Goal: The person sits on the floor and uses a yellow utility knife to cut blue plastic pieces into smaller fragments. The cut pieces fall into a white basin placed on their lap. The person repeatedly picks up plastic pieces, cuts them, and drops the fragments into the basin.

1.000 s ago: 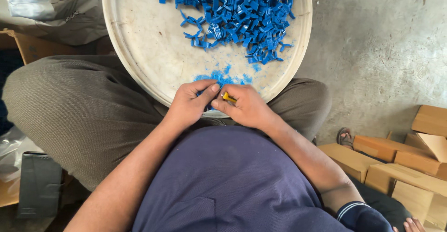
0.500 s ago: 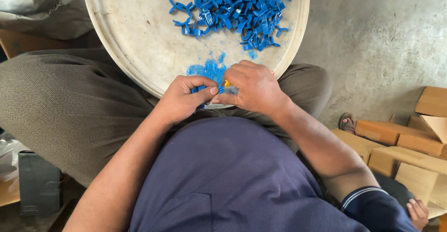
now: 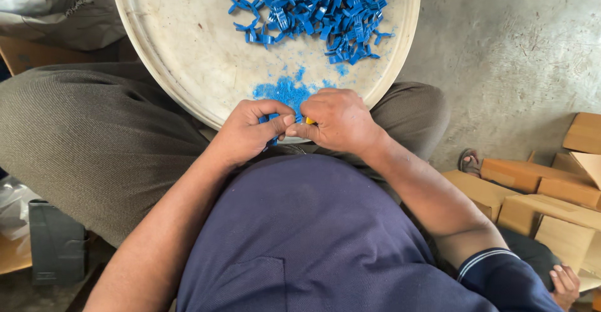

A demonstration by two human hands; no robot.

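Head view, looking down over one seated person wearing a dark blue shirt (image 3: 313, 243) and olive-grey trousers (image 3: 87, 143). One large round off-white tray (image 3: 188, 55) is resting across the lap; every position below is being given relative to this tray.

Beyond the tray's right rim, bare grey concrete floor (image 3: 519, 55) is showing. Lower on that side, well apart from the tray, a cluster of brown cardboard boxes (image 3: 532, 199) is lying, at least six, the exact count being unclear where they overlap; one sandal (image 3: 468, 160) is peeking out just beside them. Off the tray's upper-left rim, one grey sack (image 3: 56, 11) is lying crumpled.

On the far half of the tray, one heap of small blue plastic clips (image 3: 319, 8) is lying, too many and too tangled to count. Nearer the near rim, one patch of fine blue shavings (image 3: 282, 90) is sitting just beyond the knuckles.

Two hands are meeting over the tray's near rim, touching each other. The left hand (image 3: 250, 130) is curling nearly closed, thumb and forefinger pinching one blue clip piece (image 3: 273, 140) that is mostly hidden. The right hand (image 3: 335, 121) is curling tight around one small yellow-handled tool (image 3: 309, 121), of which only a sliver is showing, its tip lying against the pinched piece.
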